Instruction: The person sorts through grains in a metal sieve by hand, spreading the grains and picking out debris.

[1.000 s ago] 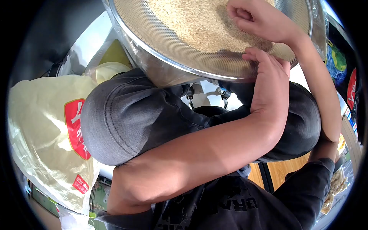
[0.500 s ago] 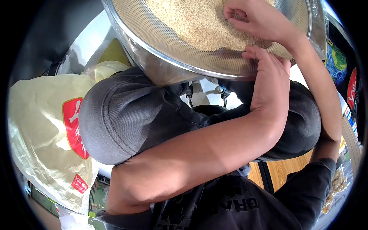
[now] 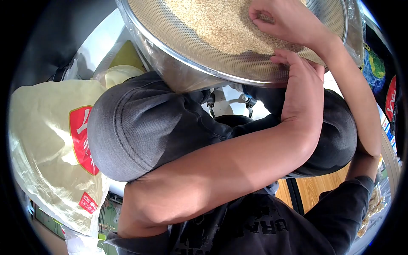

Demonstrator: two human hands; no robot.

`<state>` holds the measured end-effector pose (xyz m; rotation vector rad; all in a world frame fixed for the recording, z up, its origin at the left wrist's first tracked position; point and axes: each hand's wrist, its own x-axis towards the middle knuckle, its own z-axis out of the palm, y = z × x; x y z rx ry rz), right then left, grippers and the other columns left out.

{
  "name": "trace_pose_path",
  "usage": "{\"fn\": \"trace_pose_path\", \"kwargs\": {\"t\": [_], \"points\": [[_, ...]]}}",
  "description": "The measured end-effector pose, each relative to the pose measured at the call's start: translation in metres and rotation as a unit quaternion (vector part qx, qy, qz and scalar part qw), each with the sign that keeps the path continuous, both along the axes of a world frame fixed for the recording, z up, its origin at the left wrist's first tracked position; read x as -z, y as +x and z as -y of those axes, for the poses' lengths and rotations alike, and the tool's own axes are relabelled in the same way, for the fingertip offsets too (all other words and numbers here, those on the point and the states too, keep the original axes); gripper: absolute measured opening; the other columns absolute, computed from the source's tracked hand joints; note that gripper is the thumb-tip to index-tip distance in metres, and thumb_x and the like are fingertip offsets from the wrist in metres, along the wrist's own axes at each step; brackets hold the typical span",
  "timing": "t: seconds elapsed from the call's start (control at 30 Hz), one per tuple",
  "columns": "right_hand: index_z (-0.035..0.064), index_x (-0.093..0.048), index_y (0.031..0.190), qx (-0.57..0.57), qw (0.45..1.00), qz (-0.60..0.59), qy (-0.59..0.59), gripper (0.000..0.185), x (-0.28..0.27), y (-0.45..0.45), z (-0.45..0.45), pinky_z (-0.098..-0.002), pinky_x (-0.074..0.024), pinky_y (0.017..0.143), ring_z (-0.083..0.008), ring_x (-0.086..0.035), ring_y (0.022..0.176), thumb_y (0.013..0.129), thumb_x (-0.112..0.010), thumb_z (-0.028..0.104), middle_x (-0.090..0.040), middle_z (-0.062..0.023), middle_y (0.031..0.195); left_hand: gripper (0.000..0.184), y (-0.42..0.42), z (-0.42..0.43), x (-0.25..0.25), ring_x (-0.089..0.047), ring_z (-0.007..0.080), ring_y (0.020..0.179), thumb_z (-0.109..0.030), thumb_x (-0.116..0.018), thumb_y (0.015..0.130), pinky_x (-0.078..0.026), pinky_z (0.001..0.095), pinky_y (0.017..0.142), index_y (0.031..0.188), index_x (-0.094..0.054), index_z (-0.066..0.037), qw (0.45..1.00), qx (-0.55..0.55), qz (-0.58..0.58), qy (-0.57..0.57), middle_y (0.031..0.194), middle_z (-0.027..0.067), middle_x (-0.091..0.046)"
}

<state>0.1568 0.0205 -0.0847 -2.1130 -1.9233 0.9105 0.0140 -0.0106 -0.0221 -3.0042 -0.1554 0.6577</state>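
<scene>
A large round metal sieve [image 3: 165, 44] with a shiny rim holds a spread of pale tan, rice-like grains [image 3: 225, 32]. My right hand [image 3: 282, 19] hovers over or touches the grains, its fingers curled in with thumb and forefinger nearly meeting. Whether a grain sits between those fingertips is too small to see. My left hand [image 3: 299, 66] crosses the near right rim, wrist bent, with loosely bent fingers lying over the mesh at the edge of the grains. Nothing shows in that hand; part of its palm is hidden.
Clear plastic [image 3: 163, 70] wraps the outside below the sieve. My knees [image 3: 127, 127] are under its near edge. A big cream bag [image 3: 46, 127] with red labels stands at left. Colourful packaging [image 3: 376, 66] lies at far right, and wood-look flooring [image 3: 316, 191] shows below.
The view has shifted slightly, with the sieve a little higher and to the right. My right hand's fingers have curled a bit tighter; my left hand stays at the rim.
</scene>
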Motion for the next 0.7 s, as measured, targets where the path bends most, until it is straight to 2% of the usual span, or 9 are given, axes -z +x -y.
{"fn": "trace_pose_path", "kwargs": {"t": [0.23,0.47,0.57,0.7], "points": [[0.0053,-0.058,0.079,-0.005,0.997,0.063,-0.047,0.013,-0.004,-0.007,-0.004,-0.0464,-0.0533,0.069,-0.0371,-0.066,0.075,0.085,-0.063,0.015,-0.065,-0.0148,0.08,0.04,0.0,0.002,0.001,-0.067,0.0277,0.106,-0.026,-0.061,0.095,-0.041,0.0474,0.102,0.129,-0.055,-0.005,1.0,-0.007,0.001,-0.006,0.112,0.013,-0.071],[0.0062,-0.057,0.08,-0.011,0.999,0.032,-0.004,0.014,0.002,0.0,0.001,-0.0463,-0.0521,0.069,-0.0371,-0.066,0.077,0.084,-0.064,0.017,-0.064,-0.0141,0.082,0.041,0.001,-0.002,-0.004,-0.066,0.028,0.108,-0.027,-0.06,0.096,-0.041,0.047,0.102,0.13,-0.055,-0.004,1.0,0.0,-0.01,-0.005,0.113,0.0138,-0.07],[0.006,-0.057,0.079,0.01,0.999,0.014,-0.047,0.014,-0.001,0.004,0.0,-0.0458,-0.0514,0.069,-0.0375,-0.065,0.077,0.082,-0.067,0.016,-0.064,-0.0143,0.081,0.043,0.0,-0.002,-0.005,-0.066,0.0282,0.108,-0.028,-0.06,0.096,-0.041,0.047,0.102,0.13,-0.054,-0.003,1.0,0.008,-0.011,0.003,0.112,0.0142,-0.07],[0.0053,-0.06,0.081,0.019,1.0,0.013,-0.008,0.012,-0.001,0.005,0.002,-0.0452,-0.0512,0.068,-0.0372,-0.064,0.075,0.079,-0.068,0.014,-0.064,-0.0148,0.08,0.046,0.0,-0.004,-0.005,-0.066,0.0282,0.108,-0.03,-0.061,0.095,-0.042,0.0472,0.102,0.131,-0.053,-0.001,0.999,0.024,-0.02,0.0,0.112,0.0146,-0.07]]}}
